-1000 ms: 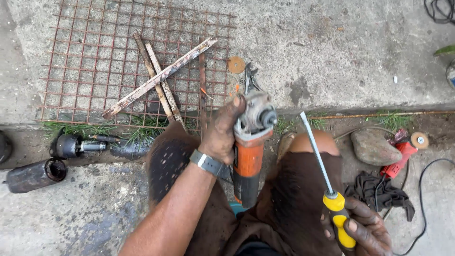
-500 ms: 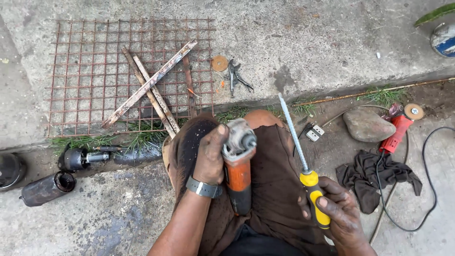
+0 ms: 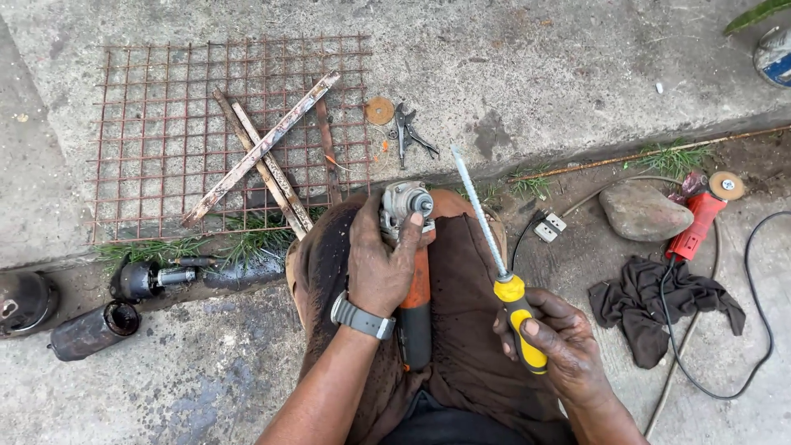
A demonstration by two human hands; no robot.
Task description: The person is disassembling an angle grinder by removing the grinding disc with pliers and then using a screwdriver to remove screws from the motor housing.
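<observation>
— Two hands busy: left hand [image 3: 381,265] wrapped round the head of the orange-and-grey angle grinder [image 3: 410,272] lying lengthwise on the lap, thumb up by the bare spindle; no disc mounted.

— And the right hand [image 3: 554,346]?

— Closed tight on the yellow-and-black handle of the long steel-shafted screwdriver [image 3: 498,272], shaft slanting up and away, tip well clear of the grinder.

— Step in hand?

— Looks like work on the spindle end, grinder steadied, tool not yet applied.

— Next move?

— Probably swinging the tip down onto the head, left grip firm against twisting. Worn orange disc [image 3: 380,110] and dark pliers [image 3: 408,132] on the concrete beyond, beside the rusty wire mesh [image 3: 148,107].
</observation>
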